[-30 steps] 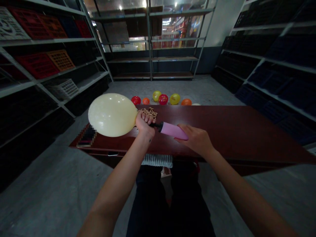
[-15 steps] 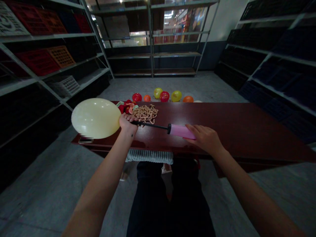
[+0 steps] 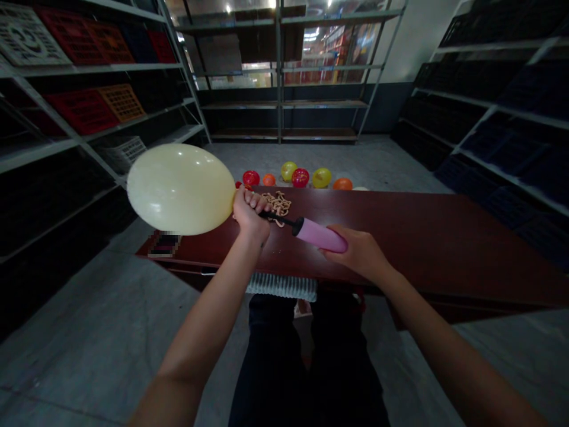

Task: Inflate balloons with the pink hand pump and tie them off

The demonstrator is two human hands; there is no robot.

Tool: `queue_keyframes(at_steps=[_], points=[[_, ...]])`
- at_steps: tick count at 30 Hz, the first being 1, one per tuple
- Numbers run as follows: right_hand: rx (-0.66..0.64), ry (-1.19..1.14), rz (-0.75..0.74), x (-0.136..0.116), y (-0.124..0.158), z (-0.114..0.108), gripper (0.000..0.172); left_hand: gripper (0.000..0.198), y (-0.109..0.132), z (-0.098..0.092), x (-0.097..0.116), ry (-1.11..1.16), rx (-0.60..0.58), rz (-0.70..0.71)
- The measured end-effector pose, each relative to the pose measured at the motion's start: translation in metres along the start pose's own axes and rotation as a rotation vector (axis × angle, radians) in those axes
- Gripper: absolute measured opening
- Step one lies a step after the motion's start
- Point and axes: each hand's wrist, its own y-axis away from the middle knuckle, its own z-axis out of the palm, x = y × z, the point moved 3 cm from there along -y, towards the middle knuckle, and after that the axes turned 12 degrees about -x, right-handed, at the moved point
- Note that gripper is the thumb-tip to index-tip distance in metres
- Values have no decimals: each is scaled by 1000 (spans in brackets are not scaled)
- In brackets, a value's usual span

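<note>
A large pale yellow inflated balloon (image 3: 180,188) extends from my left hand (image 3: 252,210), above the table's left end. That hand is closed around the balloon's neck and the black end of a balloon pump; the join is hidden by my fingers. Only a short stretch of black rod shows between my left hand and the pink barrel of the balloon pump (image 3: 320,235). My right hand (image 3: 358,249) is wrapped round the barrel's near right end. Behind my left hand lies a heap of tan uninflated balloons (image 3: 280,204), partly covered.
The dark red table (image 3: 400,237) spans the view. Beyond its far edge are several balloons, red (image 3: 300,177), yellow (image 3: 322,177) and orange (image 3: 342,184). A blurred-out phone-like object (image 3: 164,244) lies at the left corner. Shelves with crates (image 3: 122,102) stand around.
My hands have come closer together, and less of the pump's black rod shows. The balloon and my left hand are higher, and the balloon looks bigger. The view has shifted slightly.
</note>
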Motion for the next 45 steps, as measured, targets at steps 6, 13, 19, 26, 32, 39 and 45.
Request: queue_keyframes(at_steps=[6, 13, 19, 26, 32, 39, 45], points=[[43, 102, 10, -21, -4, -15, 45, 43, 13, 13, -24, 9, -41, -66], [35, 367, -25, -20, 15, -3, 52, 36, 4, -26, -43, 73, 103, -190], [75, 518, -22, -13, 18, 0, 49, 35, -14, -35, -26, 65, 167, -179], [105, 564, -88, 19, 30, -1, 47, 33, -30, -57, 12, 87, 208, -139], [80, 523, -119, 32, 32, 7, 46, 33, -25, -80, 11, 71, 294, -114], [49, 406, -83, 36, 17, 2, 44, 34, -26, -58, 5, 77, 236, -15], [2, 272, -54, 15, -3, -7, 45, 37, -10, -27, -8, 78, 142, -5]])
